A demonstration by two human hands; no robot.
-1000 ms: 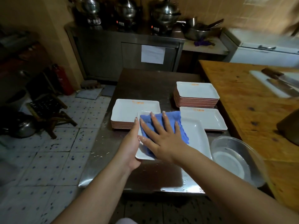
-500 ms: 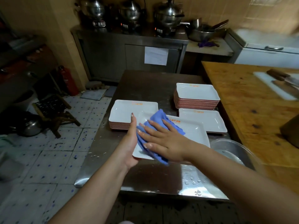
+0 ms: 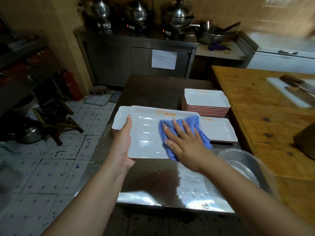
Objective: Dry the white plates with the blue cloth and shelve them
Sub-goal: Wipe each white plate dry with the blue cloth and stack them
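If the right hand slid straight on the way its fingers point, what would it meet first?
Right hand, flat on the blue cloth, points at the held plate's far rim; beyond it, probably bare steel table. Depth is unclear.

Left stack of plates (image 3: 119,120) mostly hidden behind the held plate (image 3: 146,133), knives (image 3: 300,87) on the cutting board (image 3: 281,92) blurred, metal bowl (image 3: 245,160) partly covered by the right forearm

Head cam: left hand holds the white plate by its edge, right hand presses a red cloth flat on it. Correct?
One thing is off: the cloth is blue, not red. The head view shows the left hand holding the white plate by its left edge while the right hand presses the blue cloth on it with straight fingers.
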